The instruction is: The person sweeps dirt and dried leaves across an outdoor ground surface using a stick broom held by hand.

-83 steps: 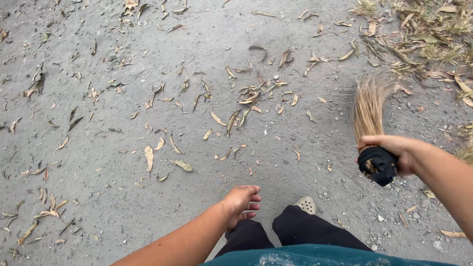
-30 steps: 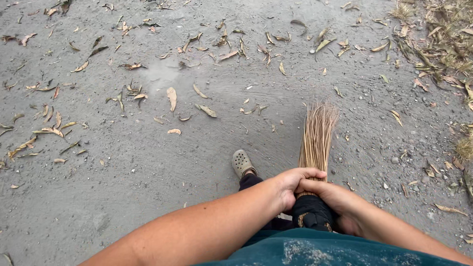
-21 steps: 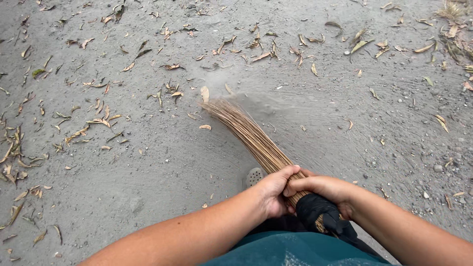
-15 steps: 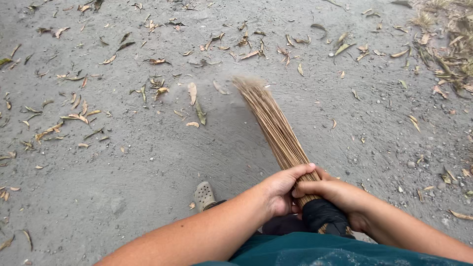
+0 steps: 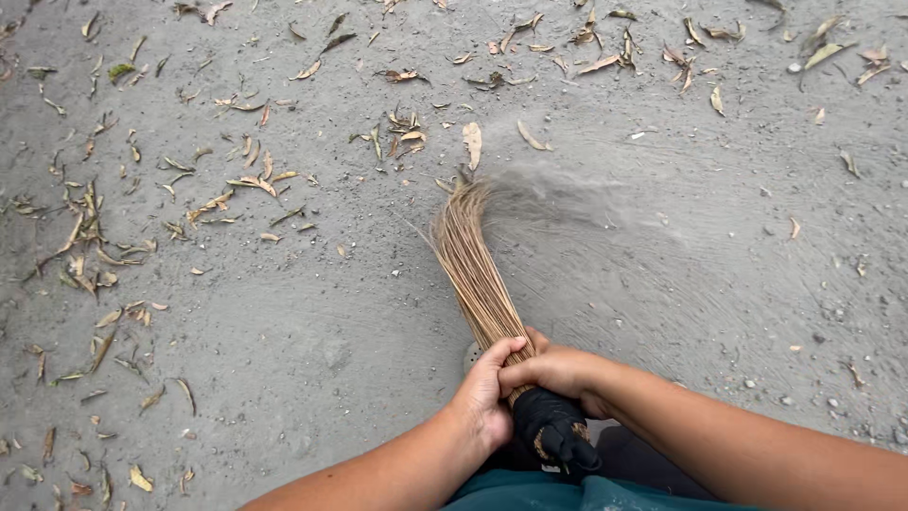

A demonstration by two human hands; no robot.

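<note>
Left hand [image 5: 487, 397] and right hand [image 5: 553, 369] clenched together — forearms converging.

Broom bristles [image 5: 470, 265]: straw tan.
Broom grip wrap [image 5: 551, 428]: black.
Ground [image 5: 284, 341]: grey, dusty.
Leaves [image 5: 236, 180]: dry tan, brown.
Shirt [image 5: 586, 496]: dark teal.

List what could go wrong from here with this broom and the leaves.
Dust already rises at the tips of the broom, so a hard stroke may blow it up toward the person. The bent bristles could snap. Both hands, left hand and right hand, crowd the black wrap, so the grip might slip.
</note>
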